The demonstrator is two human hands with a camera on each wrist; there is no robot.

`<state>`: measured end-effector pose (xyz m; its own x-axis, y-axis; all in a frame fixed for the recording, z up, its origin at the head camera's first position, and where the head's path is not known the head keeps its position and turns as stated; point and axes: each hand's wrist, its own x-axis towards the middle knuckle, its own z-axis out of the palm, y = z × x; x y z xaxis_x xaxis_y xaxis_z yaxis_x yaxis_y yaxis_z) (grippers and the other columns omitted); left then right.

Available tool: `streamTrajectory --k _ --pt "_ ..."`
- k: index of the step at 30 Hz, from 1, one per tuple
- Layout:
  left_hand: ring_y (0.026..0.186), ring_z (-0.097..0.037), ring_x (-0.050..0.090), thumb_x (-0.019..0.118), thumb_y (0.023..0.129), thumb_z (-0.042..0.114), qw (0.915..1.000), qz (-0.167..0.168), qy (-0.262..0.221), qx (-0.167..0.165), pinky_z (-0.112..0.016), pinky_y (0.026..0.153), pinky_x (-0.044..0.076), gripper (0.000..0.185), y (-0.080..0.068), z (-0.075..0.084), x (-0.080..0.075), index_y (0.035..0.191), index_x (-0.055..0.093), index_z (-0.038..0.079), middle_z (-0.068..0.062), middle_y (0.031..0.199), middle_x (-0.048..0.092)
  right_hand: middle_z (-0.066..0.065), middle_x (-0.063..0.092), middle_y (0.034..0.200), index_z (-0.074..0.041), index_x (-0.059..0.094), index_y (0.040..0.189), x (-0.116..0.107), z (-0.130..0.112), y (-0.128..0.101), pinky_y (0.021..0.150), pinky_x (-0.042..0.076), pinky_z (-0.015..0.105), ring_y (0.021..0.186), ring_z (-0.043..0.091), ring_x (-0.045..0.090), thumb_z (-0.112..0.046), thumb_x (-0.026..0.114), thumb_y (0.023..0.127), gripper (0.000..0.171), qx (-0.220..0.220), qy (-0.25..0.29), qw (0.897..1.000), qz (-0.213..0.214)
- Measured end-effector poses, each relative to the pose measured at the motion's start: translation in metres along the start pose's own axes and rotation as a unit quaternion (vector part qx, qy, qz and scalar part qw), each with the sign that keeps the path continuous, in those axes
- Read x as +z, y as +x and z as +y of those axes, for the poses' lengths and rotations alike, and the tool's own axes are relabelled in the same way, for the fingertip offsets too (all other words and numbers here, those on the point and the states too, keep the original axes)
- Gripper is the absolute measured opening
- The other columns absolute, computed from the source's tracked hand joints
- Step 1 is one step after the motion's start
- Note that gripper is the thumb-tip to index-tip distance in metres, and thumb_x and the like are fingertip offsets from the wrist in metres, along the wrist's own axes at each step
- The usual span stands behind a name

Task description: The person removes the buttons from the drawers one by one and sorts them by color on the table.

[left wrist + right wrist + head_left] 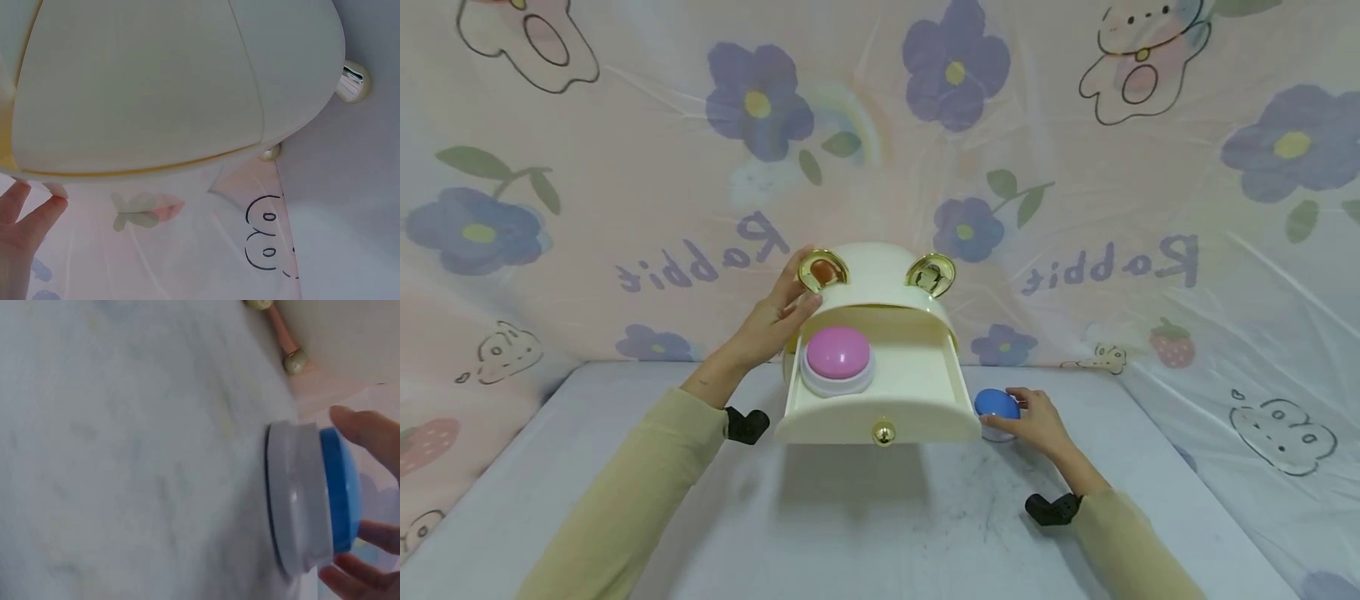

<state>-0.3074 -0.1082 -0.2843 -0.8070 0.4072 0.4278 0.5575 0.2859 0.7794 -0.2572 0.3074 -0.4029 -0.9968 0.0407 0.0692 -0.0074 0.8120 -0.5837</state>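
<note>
A cream storage box [880, 271] with gold-lined bear ears stands on the table, its drawer [917, 358] pulled out toward me. My left hand [767, 329] holds the box at its left ear [823, 271], thumb in front and fingers partly hidden behind. The left wrist view shows the box's curved side [137, 87] close up, with fingertips at its edge. Inside the drawer, at its left, sits a pink domed push button [838, 354] on a white base. My right hand [1033, 421] grips a blue domed push button [342, 487], whose white base is at the tabletop, right of the drawer.
A round gold knob [883, 432] sits on the drawer front, which juts out over the white table [850, 533]. Behind the box hangs a pale printed cloth [865, 192] with flowers and rabbits. Small gold feet [295, 361] show under the box. Black wrist mounts [1052, 508] are worn below the hands.
</note>
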Motion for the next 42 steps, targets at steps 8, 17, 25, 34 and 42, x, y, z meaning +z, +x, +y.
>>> streamTrajectory --k 8,17,25,34,42 --pt "0.143 -0.031 0.030 0.044 0.103 0.025 1.0000 0.003 0.004 0.003 -0.054 0.115 0.025 0.066 0.001 0.000 0.002 0.153 0.005 0.041 -0.009 0.156 0.029 0.028 0.037 0.145 0.002 0.035 0.145 -0.023 -0.032 -0.003 0.107 0.035 0.058 0.133 0.044 0.037 -0.048 0.068 0.085 0.084 -0.005 0.074 0.996 0.042" --pt "0.142 -0.034 0.029 0.044 0.102 0.028 0.9997 0.009 0.021 0.000 -0.055 0.114 0.026 0.066 0.000 0.000 -0.002 0.152 0.005 0.045 -0.014 0.154 0.033 0.021 0.050 0.137 -0.002 0.047 0.138 -0.038 -0.075 0.001 0.105 0.043 0.049 0.127 0.035 0.047 -0.044 0.067 0.088 0.069 -0.061 0.157 0.982 0.089" --pt "0.142 -0.036 0.029 0.045 0.102 0.031 0.9997 0.007 0.025 -0.001 -0.056 0.114 0.026 0.065 -0.001 0.001 -0.001 0.152 0.005 0.045 -0.015 0.153 0.035 0.015 0.058 0.129 -0.003 0.055 0.130 -0.050 -0.109 -0.008 0.093 0.049 0.025 0.118 0.026 0.054 -0.037 0.067 0.090 0.054 -0.100 0.181 0.972 0.115" --pt "0.142 -0.035 0.029 0.045 0.102 0.030 0.9998 0.005 0.021 0.001 -0.057 0.113 0.026 0.066 0.000 0.001 -0.001 0.153 0.005 0.041 -0.015 0.153 0.034 0.008 0.063 0.121 -0.008 0.061 0.123 -0.063 -0.151 -0.018 0.083 0.048 0.013 0.105 0.008 0.058 -0.036 0.067 0.090 0.044 -0.141 0.200 0.965 0.095" --pt "0.143 -0.036 0.027 0.045 0.102 0.026 0.9999 0.004 0.011 -0.003 -0.056 0.114 0.025 0.067 -0.001 0.001 0.000 0.152 0.005 0.046 -0.014 0.154 0.032 0.011 0.064 0.115 -0.004 0.063 0.119 -0.065 -0.180 -0.018 0.080 0.052 0.020 0.097 0.011 0.062 -0.024 0.070 0.089 0.037 -0.182 0.242 0.952 0.035"
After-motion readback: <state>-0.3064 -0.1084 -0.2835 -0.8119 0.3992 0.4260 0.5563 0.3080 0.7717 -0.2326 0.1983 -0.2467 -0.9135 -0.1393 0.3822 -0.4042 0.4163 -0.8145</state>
